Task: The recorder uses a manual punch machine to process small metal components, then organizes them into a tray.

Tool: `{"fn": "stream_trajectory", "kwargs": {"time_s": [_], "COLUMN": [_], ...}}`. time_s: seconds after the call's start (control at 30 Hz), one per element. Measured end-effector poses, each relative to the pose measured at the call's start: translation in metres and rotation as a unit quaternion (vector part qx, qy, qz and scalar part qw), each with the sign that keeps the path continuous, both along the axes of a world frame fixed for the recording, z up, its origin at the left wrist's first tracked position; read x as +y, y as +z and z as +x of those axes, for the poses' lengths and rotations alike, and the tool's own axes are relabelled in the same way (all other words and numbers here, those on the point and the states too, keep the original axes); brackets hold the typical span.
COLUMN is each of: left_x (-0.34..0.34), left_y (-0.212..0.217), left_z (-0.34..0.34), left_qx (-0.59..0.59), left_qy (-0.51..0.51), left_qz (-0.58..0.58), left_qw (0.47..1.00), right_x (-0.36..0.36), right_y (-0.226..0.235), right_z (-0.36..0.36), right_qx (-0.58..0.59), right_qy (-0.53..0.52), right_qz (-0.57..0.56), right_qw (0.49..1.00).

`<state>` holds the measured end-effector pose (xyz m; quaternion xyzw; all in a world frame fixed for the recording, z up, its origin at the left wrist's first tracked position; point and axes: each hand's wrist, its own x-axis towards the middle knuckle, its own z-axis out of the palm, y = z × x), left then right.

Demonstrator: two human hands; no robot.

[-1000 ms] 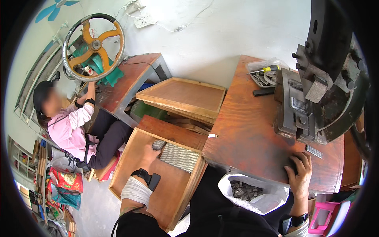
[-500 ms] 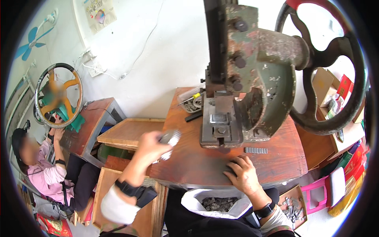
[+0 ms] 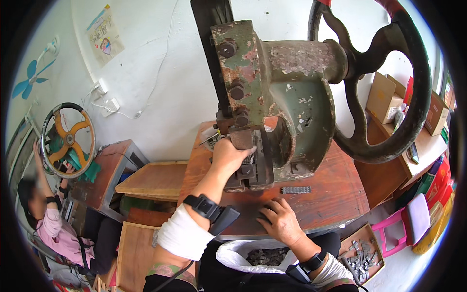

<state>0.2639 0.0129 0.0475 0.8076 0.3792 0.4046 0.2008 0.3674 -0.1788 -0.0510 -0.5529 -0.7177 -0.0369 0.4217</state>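
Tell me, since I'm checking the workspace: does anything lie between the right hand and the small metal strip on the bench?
Nothing visible does. The right hand rests flat on the wooden bench, and the metal strip lies just beyond its fingers on bare wood.

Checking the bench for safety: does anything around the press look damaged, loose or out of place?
The press has chipped, rusty green paint, so it looks worn rather than broken. One grey metal strip lies loose on the table. The left hand is at the die; the right hand rests flat.

One head-worn fisheye view looks steeply down from close above. The green press [image 3: 277,102] fills its centre, forearms entering below.
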Motion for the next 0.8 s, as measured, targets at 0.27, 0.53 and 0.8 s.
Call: {"fn": "stream_trajectory", "kwargs": {"time_s": [0.27, 0.53, 0.8], "left_x": [0.016, 0.016, 0.019], "left_y": [-0.05, -0.05, -0.058], "left_z": [-0.023, -0.012, -0.013], "left_qx": [0.034, -0.031, -0.141], "left_qy": [0.059, -0.013, -0.135], "left_qz": [0.139, -0.032, -0.062], "left_qw": [0.988, 0.999, 0.979], "right_x": [0.016, 0.113, 0.108], "right_y": [0.034, 0.067, 0.074], "right_z": [0.014, 0.022, 0.028], "right_qx": [0.092, 0.104, 0.201], "right_qy": [-0.01, -0.088, -0.086], "right_qz": [0.122, 0.043, -0.052], "right_qw": [0.988, 0.99, 0.974]}}
